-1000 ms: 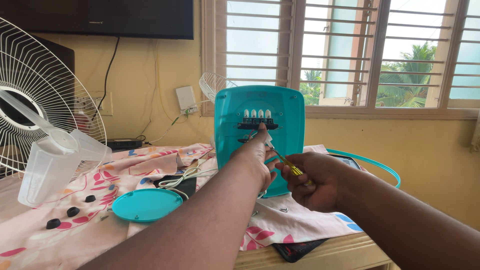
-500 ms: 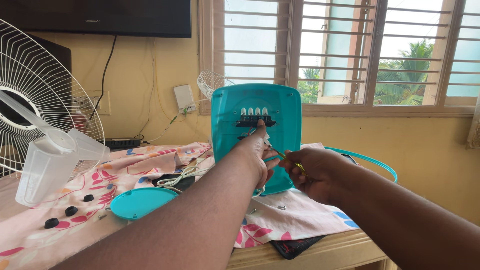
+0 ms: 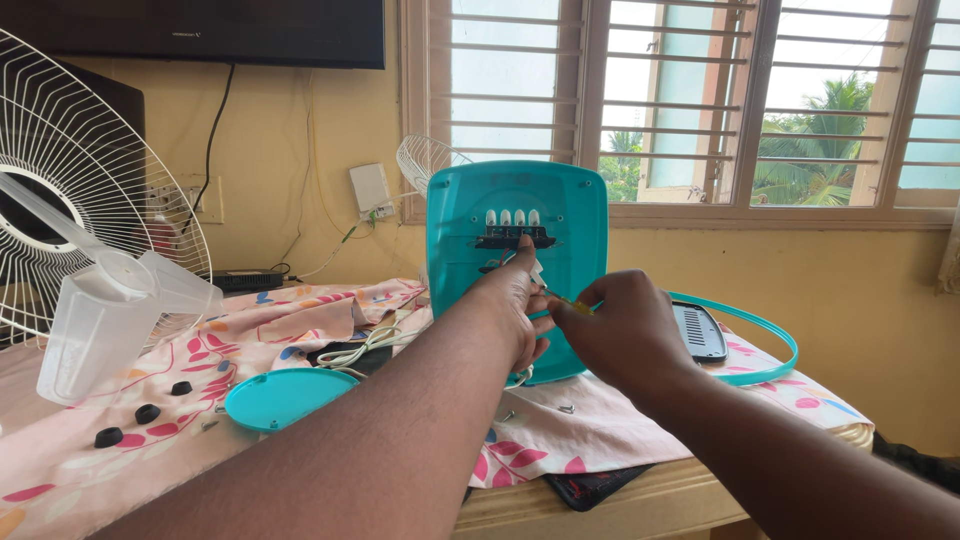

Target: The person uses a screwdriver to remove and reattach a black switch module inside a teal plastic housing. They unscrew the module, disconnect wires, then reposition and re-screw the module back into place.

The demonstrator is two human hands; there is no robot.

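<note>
A teal plastic fan base housing stands upright on the table, its inner side with a row of white switch buttons facing me. My left hand presses against its middle, index finger pointing up to the switch block, holding a small white part. My right hand is closed around a yellow-handled screwdriver, whose tip points at the housing just beside my left fingers.
A round teal cover and white cable lie on the floral cloth. Black knobs, loose screws, a teal ring, a black grille piece, translucent fan blades and a white fan guard surround them.
My right hand has moved left and up with the screwdriver, closing in on the housing next to my left hand. The left hand stays pressed on the housing.
</note>
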